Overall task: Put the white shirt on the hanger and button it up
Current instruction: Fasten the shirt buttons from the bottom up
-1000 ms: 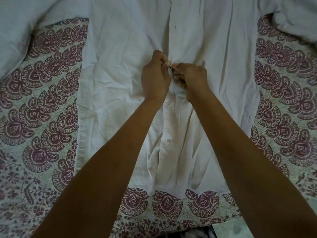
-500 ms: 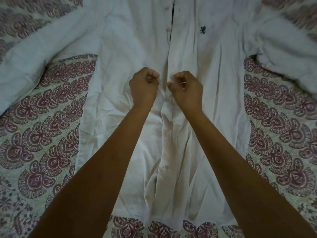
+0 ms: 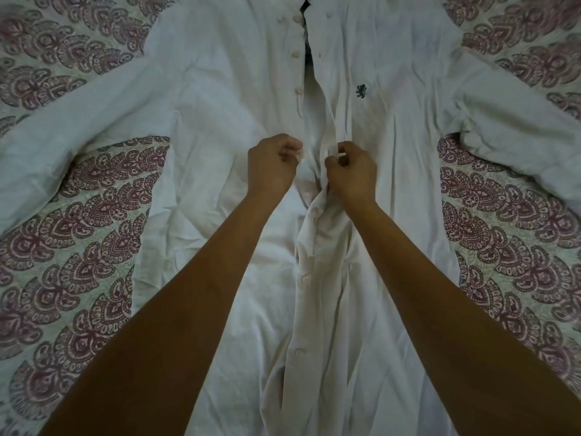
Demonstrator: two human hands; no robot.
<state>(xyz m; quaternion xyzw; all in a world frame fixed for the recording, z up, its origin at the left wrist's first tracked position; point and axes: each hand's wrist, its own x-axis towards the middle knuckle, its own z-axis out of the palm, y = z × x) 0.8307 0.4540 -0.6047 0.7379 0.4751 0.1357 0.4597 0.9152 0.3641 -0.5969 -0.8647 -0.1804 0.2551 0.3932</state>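
Note:
The white shirt (image 3: 393, 158) lies flat and face up on the bed, sleeves spread to both sides, a small dark emblem (image 3: 361, 90) on its chest. Its lower front is buttoned; the upper front gapes open, with loose buttons along the left edge. My left hand (image 3: 272, 168) pinches the button edge at mid-chest. My right hand (image 3: 352, 173) pinches the buttonhole edge just beside it. The two hands are a few centimetres apart. No hanger shows; the collar area is cut off at the top.
A bedspread (image 3: 78, 247) with a maroon paisley pattern covers the bed under the shirt. The left sleeve (image 3: 72, 130) and right sleeve (image 3: 515, 121) stretch out toward the frame edges.
Both hands have moved up the shirt front from the lower button to mid-chest. The view has tilted up, so the emblem and open upper front show.

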